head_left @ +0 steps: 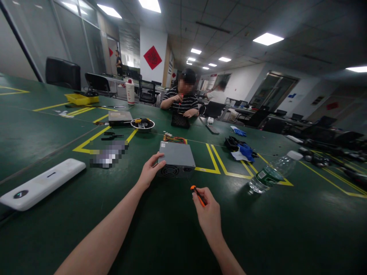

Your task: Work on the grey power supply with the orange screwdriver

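Observation:
A grey metal power supply box [177, 157] lies on the green table [160, 229], with a round fan grille on its near side and coloured wires [174, 139] at its far end. My left hand [151, 170] grips the box's near left corner, thumb on top. My right hand [208, 214] is closed on a small orange-and-black screwdriver [197, 194], held a little in front of the box and apart from it.
A clear water bottle [272, 172] lies to the right. A white device [40, 185] rests at the left. Blue gloves [242, 151], a metal bowl [142, 124], a second box [119, 117] and a yellow tray [81, 99] sit farther back. A person [182, 101] sits opposite.

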The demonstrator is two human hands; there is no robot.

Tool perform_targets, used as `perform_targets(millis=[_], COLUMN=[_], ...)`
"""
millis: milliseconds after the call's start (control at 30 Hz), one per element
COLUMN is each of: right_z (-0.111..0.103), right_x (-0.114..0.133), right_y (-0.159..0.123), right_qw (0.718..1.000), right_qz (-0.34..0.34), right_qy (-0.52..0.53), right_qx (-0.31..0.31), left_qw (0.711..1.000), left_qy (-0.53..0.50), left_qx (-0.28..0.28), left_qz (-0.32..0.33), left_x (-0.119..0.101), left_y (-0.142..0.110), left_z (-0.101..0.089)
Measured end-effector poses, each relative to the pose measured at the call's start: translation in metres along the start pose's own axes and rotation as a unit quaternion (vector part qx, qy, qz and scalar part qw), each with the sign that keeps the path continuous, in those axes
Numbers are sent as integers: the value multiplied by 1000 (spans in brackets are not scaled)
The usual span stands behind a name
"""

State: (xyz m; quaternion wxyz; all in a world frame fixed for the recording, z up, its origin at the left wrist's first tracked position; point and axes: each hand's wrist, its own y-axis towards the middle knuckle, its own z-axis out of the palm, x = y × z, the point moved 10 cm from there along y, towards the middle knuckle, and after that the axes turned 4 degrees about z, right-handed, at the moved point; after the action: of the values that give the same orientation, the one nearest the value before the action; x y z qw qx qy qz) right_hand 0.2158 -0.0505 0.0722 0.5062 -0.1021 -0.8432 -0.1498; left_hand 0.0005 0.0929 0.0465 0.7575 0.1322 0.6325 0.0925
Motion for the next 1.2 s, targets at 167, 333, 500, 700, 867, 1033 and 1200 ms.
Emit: perform_targets(millis=[167,333,500,700,867,1033,1200], right_z=[17,44,57,53,46,34,18], right_x=[-22,-36,-32,-26,-27,-23,3], right_y=[0,-9,-19,-17,-9,1,1], right_qw=[985,890,835,876,928,974,996], right_qz=[95,235,317,287,224,141,44], right_qy=[142,383,442,382,293,171,-74], right_qx=[28,81,86,59,56,44,11], left_qw=[1000,1000,1000,1000,1000,1000,1000], left_qy=[3,3,0,6,8,10,19], left_qx=[-4,-10,-8,-7,-11,-16,-21], left_qz=[-2,-7,0,8,10,9,8], left_x=[-1,1,2,2,2,1,3], left_y=[0,0,1,1,1,2,2], left_z=[0,-1,0,-1,-1,-1,-3])
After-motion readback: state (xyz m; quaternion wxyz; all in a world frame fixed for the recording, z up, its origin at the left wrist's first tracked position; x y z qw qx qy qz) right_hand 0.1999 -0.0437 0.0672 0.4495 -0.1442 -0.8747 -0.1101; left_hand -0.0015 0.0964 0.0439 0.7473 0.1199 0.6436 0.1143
